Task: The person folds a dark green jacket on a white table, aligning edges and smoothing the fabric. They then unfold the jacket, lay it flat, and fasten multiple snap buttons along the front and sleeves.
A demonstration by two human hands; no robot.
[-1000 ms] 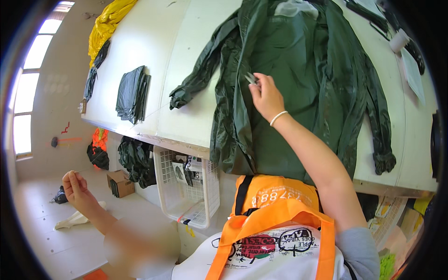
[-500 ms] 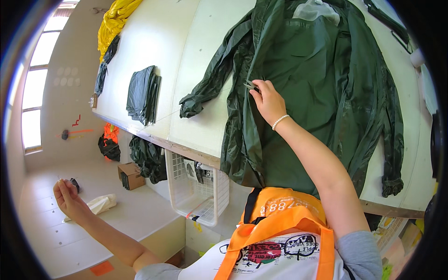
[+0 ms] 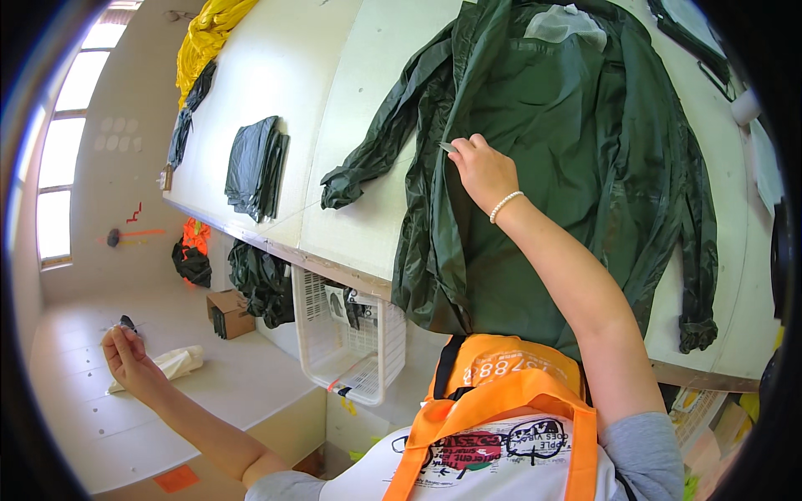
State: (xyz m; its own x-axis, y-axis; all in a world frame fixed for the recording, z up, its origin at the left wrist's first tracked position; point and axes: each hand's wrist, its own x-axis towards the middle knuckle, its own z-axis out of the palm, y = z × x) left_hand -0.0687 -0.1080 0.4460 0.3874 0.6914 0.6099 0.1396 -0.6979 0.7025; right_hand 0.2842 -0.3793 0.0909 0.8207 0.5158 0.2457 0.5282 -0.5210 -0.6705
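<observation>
A dark green jacket [image 3: 543,167] lies spread open on the white table, its sleeves out to both sides and a pale patch [image 3: 568,25] at its collar. Over its left front edge, my right hand [image 3: 489,175] is closed round small thread snips; only the pale blade tips [image 3: 448,147] show past the fingers. My left hand [image 3: 127,359] is held far out to the left, off the table, with thumb and fingertips pinched together. Whatever sits in that pinch is too fine to make out. The green sleeve [image 3: 359,171] on the left ends in a gathered cuff.
A folded dark green garment [image 3: 253,167] lies on the table [image 3: 334,100] to the left, with yellow material [image 3: 205,42] beyond. Below the table edge stand a white plastic basket [image 3: 342,351], a cardboard box [image 3: 230,313] and hanging dark garments [image 3: 263,280]. A black strap [image 3: 693,42] lies far right.
My left hand has shifted slightly right and down, still pinched. My right hand has turned a little with the snips, whose blades looked parted before and now appear together. The jacket stays put.
</observation>
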